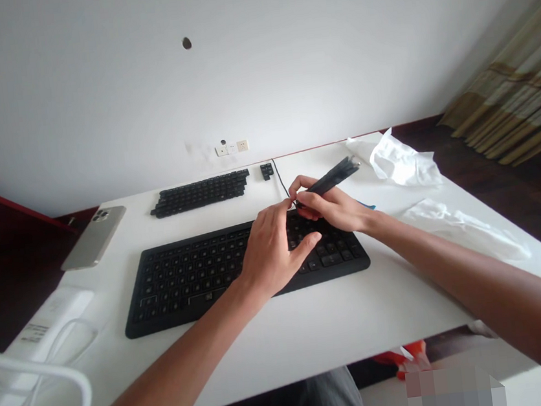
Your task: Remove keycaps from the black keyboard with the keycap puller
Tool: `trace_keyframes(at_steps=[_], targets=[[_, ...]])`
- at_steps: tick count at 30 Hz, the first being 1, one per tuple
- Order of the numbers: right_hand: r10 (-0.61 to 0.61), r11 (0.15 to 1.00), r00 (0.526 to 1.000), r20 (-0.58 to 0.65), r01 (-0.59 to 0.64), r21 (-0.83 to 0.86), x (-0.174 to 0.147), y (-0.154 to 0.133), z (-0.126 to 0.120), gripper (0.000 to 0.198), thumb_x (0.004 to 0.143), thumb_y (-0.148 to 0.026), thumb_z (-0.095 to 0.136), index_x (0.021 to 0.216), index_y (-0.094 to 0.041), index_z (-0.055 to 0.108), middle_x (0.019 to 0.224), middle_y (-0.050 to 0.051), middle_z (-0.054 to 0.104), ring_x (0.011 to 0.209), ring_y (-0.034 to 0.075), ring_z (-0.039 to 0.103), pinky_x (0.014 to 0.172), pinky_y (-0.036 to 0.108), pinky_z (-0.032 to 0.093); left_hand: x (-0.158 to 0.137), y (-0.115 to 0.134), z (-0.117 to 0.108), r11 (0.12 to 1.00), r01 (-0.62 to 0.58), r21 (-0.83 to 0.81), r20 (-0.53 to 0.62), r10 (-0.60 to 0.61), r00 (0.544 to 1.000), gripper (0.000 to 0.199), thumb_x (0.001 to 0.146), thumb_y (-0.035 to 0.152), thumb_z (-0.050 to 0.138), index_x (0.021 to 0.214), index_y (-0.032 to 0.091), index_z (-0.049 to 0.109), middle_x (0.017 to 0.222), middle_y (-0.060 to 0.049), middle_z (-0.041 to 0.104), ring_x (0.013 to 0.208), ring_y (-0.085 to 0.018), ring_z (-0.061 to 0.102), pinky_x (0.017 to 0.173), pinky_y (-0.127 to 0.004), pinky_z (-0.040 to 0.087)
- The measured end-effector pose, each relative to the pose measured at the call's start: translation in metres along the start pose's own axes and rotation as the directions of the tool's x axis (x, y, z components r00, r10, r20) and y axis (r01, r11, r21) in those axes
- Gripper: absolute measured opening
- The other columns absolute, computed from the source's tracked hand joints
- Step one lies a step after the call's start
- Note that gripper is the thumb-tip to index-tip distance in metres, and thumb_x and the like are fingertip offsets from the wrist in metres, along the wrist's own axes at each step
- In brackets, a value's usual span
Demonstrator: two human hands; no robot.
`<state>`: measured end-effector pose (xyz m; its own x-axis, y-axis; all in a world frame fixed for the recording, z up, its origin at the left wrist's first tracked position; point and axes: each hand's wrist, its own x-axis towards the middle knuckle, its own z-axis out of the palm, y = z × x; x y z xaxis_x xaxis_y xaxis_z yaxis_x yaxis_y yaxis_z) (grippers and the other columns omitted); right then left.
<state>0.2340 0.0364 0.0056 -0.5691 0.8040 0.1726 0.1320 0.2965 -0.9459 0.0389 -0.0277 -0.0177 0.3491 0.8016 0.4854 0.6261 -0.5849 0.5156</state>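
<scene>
A black keyboard [190, 271] lies at an angle on the white table, many keycap positions showing small pale centres. My left hand [273, 245] rests over its right half, thumb stretched out, fingertips by the back edge. Close beside it, my right hand [327, 206] is closed around a black pen-like tool [333, 175], tilted with its metallic end up to the right. The tool's lower end is hidden by my fingers near the keyboard's back edge. Its exact kind cannot be made out. A thin black cable [279, 177] runs behind the keyboard.
Loose black keycaps [201, 193] lie in rows behind the keyboard, with a small group [267, 171] alongside. Crumpled white plastic [405, 160] and another white bag [463, 226] lie right. A phone [95, 237], white power strip [34, 337] and white cable [70, 376] occupy the left.
</scene>
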Motion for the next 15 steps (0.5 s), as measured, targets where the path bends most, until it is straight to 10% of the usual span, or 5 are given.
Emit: trace_keyframes(at_steps=[10,15], targets=[[-0.101,0.96,0.99,0.099,0.123,-0.252,-0.004,-0.012,0.008,0.04,0.106,-0.06,0.046,0.1,-0.021,0.051,0.089,0.002,0.057,0.078,0.018,0.051,0.068,0.031,0.042,0.005,-0.003,-0.004,0.996,0.085,0.012,-0.025,-0.085,0.996,0.023,0.11,0.04,0.044,0.124,0.023,0.05,0.103,-0.006,0.071,0.094,-0.023,0.07,0.08,-0.035,0.055],[-0.017,0.913,0.98,0.197,0.096,-0.397,0.001,-0.01,-0.004,0.05,0.084,-0.063,0.078,0.101,-0.02,0.059,0.088,0.001,0.061,0.074,0.017,0.051,0.065,0.03,0.04,0.011,-0.017,-0.014,0.983,0.184,0.02,-0.051,-0.183,0.982,0.025,0.112,0.036,0.035,0.119,0.022,0.054,0.09,-0.004,0.071,0.082,-0.021,0.069,0.072,-0.031,0.049]])
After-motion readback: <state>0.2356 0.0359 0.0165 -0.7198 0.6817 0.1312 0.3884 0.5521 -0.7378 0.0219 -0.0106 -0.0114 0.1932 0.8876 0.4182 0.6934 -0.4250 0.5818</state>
